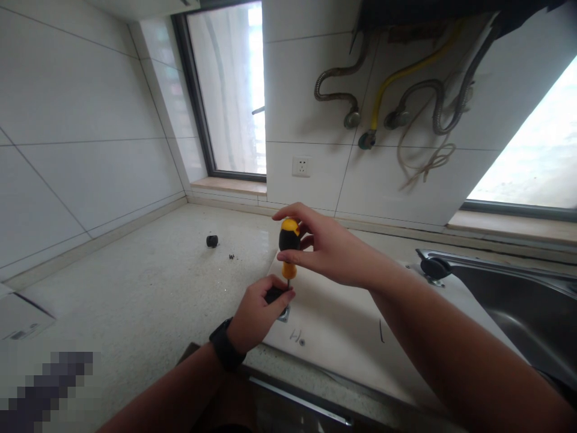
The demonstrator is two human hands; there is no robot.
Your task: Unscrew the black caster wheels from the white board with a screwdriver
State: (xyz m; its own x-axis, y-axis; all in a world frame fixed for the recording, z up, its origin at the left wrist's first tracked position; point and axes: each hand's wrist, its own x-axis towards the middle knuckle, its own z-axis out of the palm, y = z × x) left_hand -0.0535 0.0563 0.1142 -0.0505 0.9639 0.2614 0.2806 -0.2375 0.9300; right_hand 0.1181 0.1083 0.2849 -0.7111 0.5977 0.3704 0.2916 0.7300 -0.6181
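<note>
My right hand (315,240) grips the yellow and black handle of a screwdriver (289,240), with some fingers lifted off it. The screwdriver stands upright, its thin shaft running down to the fingertips of my left hand (259,310). That hand is closed around a black caster (273,294) at the corner of a white board (342,337); part of the caster's metal plate (283,314) shows below it. The screwdriver's tip and any screw under it are hidden by my left fingers. Another black caster (435,267) sits at the board's far right corner.
A loose black caster (211,241) and several small screws (231,257) lie on the speckled countertop (157,288). A steel sink (523,313) is at the right, partly overlapped by the board. Hoses (333,96) and a socket (302,166) are on the tiled wall.
</note>
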